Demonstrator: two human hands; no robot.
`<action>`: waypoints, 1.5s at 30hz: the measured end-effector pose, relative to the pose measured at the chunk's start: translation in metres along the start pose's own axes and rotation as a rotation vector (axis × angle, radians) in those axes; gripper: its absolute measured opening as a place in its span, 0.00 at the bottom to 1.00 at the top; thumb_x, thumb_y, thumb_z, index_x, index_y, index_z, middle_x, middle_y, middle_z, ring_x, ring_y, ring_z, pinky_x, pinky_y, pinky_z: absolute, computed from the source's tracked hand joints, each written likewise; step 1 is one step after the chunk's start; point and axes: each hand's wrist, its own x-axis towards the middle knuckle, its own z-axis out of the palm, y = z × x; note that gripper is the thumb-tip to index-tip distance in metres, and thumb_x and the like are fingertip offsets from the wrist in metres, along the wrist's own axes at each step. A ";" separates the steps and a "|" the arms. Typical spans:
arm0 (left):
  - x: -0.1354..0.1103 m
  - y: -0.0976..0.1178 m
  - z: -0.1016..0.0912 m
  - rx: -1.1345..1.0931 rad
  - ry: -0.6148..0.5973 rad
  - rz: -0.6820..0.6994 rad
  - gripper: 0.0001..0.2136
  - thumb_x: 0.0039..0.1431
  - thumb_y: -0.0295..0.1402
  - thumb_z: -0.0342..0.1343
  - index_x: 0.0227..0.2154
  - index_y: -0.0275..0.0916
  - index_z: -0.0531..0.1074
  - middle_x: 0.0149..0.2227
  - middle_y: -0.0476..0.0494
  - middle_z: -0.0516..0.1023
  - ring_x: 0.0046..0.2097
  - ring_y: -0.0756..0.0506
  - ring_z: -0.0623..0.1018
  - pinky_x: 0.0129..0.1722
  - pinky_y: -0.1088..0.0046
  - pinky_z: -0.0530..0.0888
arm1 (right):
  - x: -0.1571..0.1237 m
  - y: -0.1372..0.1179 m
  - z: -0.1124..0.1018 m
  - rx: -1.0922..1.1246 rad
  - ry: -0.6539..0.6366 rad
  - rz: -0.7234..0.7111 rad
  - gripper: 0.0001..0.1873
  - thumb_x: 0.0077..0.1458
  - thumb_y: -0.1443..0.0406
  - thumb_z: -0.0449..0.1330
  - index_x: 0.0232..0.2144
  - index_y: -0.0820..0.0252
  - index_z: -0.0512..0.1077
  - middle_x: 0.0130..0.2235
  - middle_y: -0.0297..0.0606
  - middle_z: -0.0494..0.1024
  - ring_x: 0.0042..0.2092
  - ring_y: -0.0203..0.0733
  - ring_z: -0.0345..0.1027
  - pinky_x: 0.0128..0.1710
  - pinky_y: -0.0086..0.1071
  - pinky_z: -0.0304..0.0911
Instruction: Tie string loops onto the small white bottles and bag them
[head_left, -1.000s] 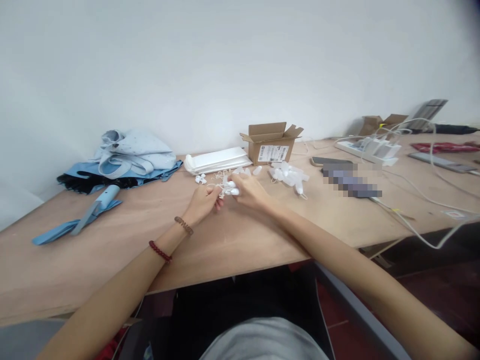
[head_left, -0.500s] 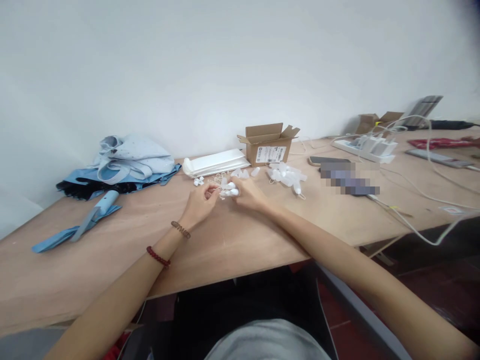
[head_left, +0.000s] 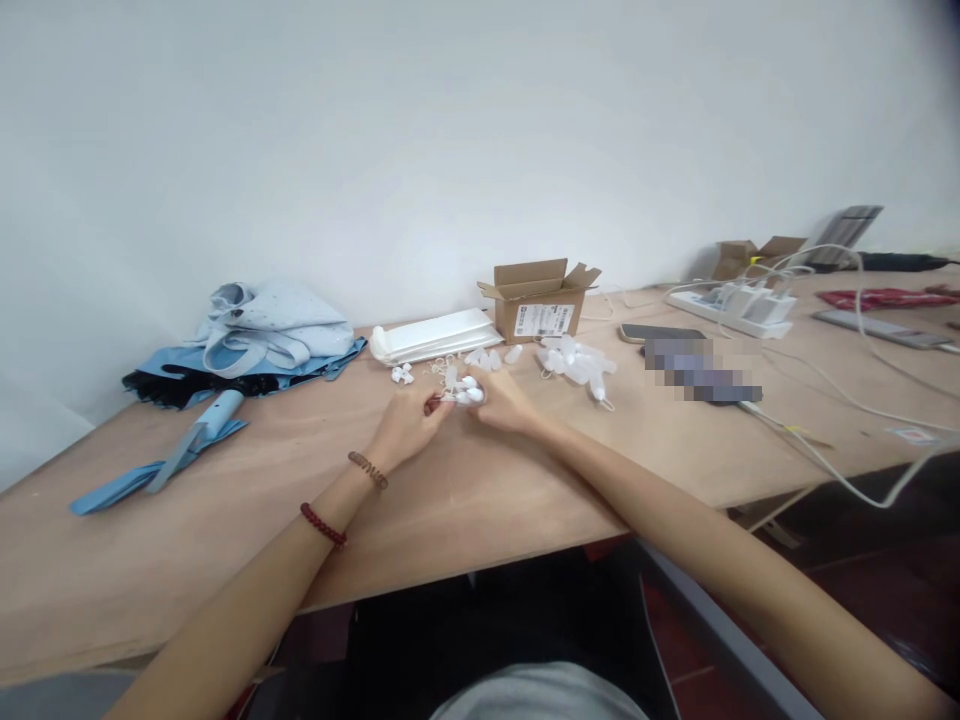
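My left hand (head_left: 411, 420) is closed, its fingertips pinched at the edge of a cluster of small white rounded pieces (head_left: 469, 390). What sits in that pinch is too small to make out. On the other side my right hand (head_left: 506, 402) curls round the same white pieces and holds them just above the table. Its fingers are partly hidden behind them. Just beyond the hands lie loose translucent caps (head_left: 484, 357) and thin white loops (head_left: 448, 366). A few small white pieces (head_left: 403, 374) rest left of these.
Translucent plastic pieces with loops (head_left: 576, 362) are heaped right of my hands. Behind stand an open cardboard box (head_left: 541, 315) and flat white packets (head_left: 435, 335). A folded blue umbrella (head_left: 217, 410) and pale cloth bag (head_left: 274, 325) lie left. Phone (head_left: 660, 333), power strip (head_left: 731, 310) and cables lie right.
My left hand has turned slightly, and its fingertips now meet the white pieces held in my right hand. The whole view has shifted a little, with the table lower in it.
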 end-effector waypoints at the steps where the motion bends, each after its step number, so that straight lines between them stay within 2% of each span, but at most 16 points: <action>1: 0.000 -0.001 0.000 0.031 -0.003 -0.015 0.15 0.59 0.37 0.49 0.19 0.38 0.68 0.19 0.47 0.70 0.23 0.48 0.67 0.27 0.72 0.62 | 0.000 0.000 0.000 -0.008 -0.009 0.000 0.17 0.41 0.71 0.56 0.38 0.60 0.68 0.31 0.38 0.75 0.33 0.43 0.65 0.30 0.29 0.53; 3: 0.000 -0.003 0.001 0.032 0.012 -0.051 0.16 0.60 0.39 0.48 0.19 0.38 0.68 0.19 0.47 0.70 0.23 0.48 0.67 0.27 0.72 0.62 | 0.000 0.001 -0.001 -0.015 -0.021 0.004 0.16 0.41 0.71 0.56 0.38 0.60 0.68 0.31 0.38 0.75 0.32 0.42 0.65 0.30 0.29 0.53; 5: 0.000 -0.005 0.001 -0.053 0.041 -0.066 0.12 0.59 0.40 0.51 0.30 0.37 0.72 0.26 0.45 0.75 0.28 0.47 0.72 0.30 0.72 0.66 | 0.000 0.002 -0.002 -0.013 -0.018 0.008 0.15 0.42 0.71 0.56 0.36 0.60 0.68 0.31 0.38 0.75 0.32 0.42 0.65 0.29 0.29 0.53; 8: 0.000 -0.003 -0.001 -0.197 0.021 -0.021 0.15 0.55 0.39 0.55 0.43 0.37 0.70 0.40 0.40 0.77 0.36 0.45 0.76 0.33 0.72 0.70 | 0.000 0.004 -0.003 -0.017 -0.008 0.010 0.12 0.42 0.70 0.57 0.34 0.59 0.67 0.30 0.37 0.75 0.31 0.41 0.65 0.28 0.28 0.52; 10: 0.000 0.000 -0.002 -0.216 -0.016 0.014 0.12 0.56 0.38 0.54 0.40 0.37 0.71 0.40 0.40 0.77 0.37 0.45 0.76 0.33 0.72 0.70 | 0.000 0.004 -0.003 -0.029 -0.017 0.012 0.12 0.42 0.70 0.57 0.34 0.59 0.67 0.29 0.37 0.75 0.30 0.41 0.65 0.27 0.28 0.51; 13: 0.001 0.003 -0.001 -0.189 -0.032 -0.012 0.10 0.57 0.38 0.52 0.29 0.37 0.71 0.30 0.44 0.76 0.32 0.46 0.73 0.32 0.72 0.68 | -0.001 0.002 -0.003 -0.041 -0.037 0.001 0.12 0.43 0.70 0.56 0.35 0.59 0.67 0.30 0.37 0.75 0.31 0.41 0.65 0.27 0.28 0.51; 15: 0.002 0.002 0.001 -0.231 -0.048 -0.116 0.13 0.57 0.39 0.51 0.22 0.37 0.69 0.23 0.47 0.72 0.28 0.47 0.71 0.29 0.72 0.66 | -0.001 0.001 -0.004 -0.045 -0.041 -0.004 0.15 0.43 0.71 0.56 0.37 0.59 0.67 0.32 0.38 0.76 0.32 0.43 0.66 0.29 0.29 0.52; 17: 0.004 -0.001 0.003 -0.394 -0.046 -0.316 0.16 0.56 0.41 0.50 0.19 0.37 0.66 0.20 0.48 0.68 0.24 0.49 0.69 0.25 0.74 0.65 | -0.001 0.000 -0.004 -0.049 -0.033 0.011 0.17 0.43 0.71 0.56 0.39 0.59 0.68 0.33 0.38 0.76 0.34 0.44 0.67 0.30 0.29 0.53; 21: 0.010 -0.006 -0.004 -0.932 0.064 -0.656 0.11 0.54 0.38 0.53 0.24 0.36 0.67 0.22 0.48 0.69 0.22 0.52 0.68 0.22 0.76 0.65 | 0.001 0.004 -0.006 -0.055 0.001 0.074 0.15 0.41 0.71 0.55 0.36 0.59 0.67 0.33 0.38 0.75 0.35 0.44 0.66 0.32 0.30 0.55; 24: 0.013 -0.004 -0.015 -1.233 0.117 -0.700 0.04 0.51 0.31 0.52 0.27 0.36 0.67 0.26 0.45 0.71 0.26 0.52 0.71 0.24 0.77 0.68 | 0.002 0.007 -0.005 -0.055 0.010 0.102 0.13 0.40 0.72 0.56 0.33 0.59 0.66 0.33 0.39 0.74 0.35 0.43 0.65 0.32 0.30 0.55; 26: 0.013 0.000 -0.020 -1.308 0.076 -0.660 0.02 0.49 0.30 0.53 0.26 0.36 0.67 0.25 0.47 0.69 0.24 0.53 0.68 0.21 0.78 0.66 | 0.002 0.007 -0.004 -0.061 0.022 0.117 0.13 0.40 0.71 0.56 0.33 0.59 0.65 0.32 0.39 0.74 0.34 0.43 0.64 0.31 0.30 0.55; 30: 0.007 0.007 -0.016 -1.023 -0.042 -0.516 0.06 0.47 0.33 0.59 0.27 0.37 0.69 0.18 0.56 0.56 0.18 0.55 0.55 0.16 0.78 0.53 | 0.002 0.007 0.001 -0.058 0.030 0.126 0.11 0.42 0.70 0.56 0.33 0.59 0.65 0.32 0.39 0.74 0.34 0.43 0.64 0.30 0.30 0.53; 33: 0.002 0.009 -0.005 -0.624 0.054 -0.310 0.13 0.48 0.38 0.60 0.36 0.38 0.74 0.19 0.56 0.59 0.20 0.53 0.59 0.20 0.76 0.58 | 0.001 0.006 0.004 -0.062 0.016 0.121 0.12 0.42 0.69 0.57 0.34 0.59 0.65 0.31 0.39 0.74 0.33 0.45 0.65 0.28 0.30 0.52; 36: -0.002 0.009 0.002 -0.380 0.098 -0.145 0.14 0.51 0.41 0.59 0.38 0.38 0.75 0.20 0.55 0.62 0.24 0.51 0.64 0.27 0.74 0.62 | 0.000 0.001 0.004 -0.070 0.019 0.094 0.12 0.44 0.68 0.57 0.35 0.59 0.65 0.32 0.41 0.75 0.33 0.46 0.66 0.27 0.30 0.51; 41: -0.004 0.009 0.004 -0.246 0.028 -0.089 0.12 0.57 0.40 0.54 0.38 0.38 0.75 0.21 0.53 0.65 0.25 0.50 0.65 0.27 0.74 0.61 | -0.003 -0.008 0.002 -0.094 -0.054 0.083 0.14 0.46 0.68 0.55 0.39 0.60 0.66 0.33 0.42 0.77 0.32 0.45 0.67 0.27 0.30 0.50; 45: -0.003 0.010 0.001 -0.242 0.051 -0.064 0.11 0.56 0.39 0.55 0.34 0.37 0.74 0.21 0.54 0.64 0.25 0.50 0.65 0.27 0.75 0.61 | -0.001 -0.007 0.001 -0.067 -0.038 0.071 0.14 0.45 0.66 0.58 0.38 0.60 0.66 0.34 0.40 0.77 0.34 0.44 0.67 0.28 0.29 0.52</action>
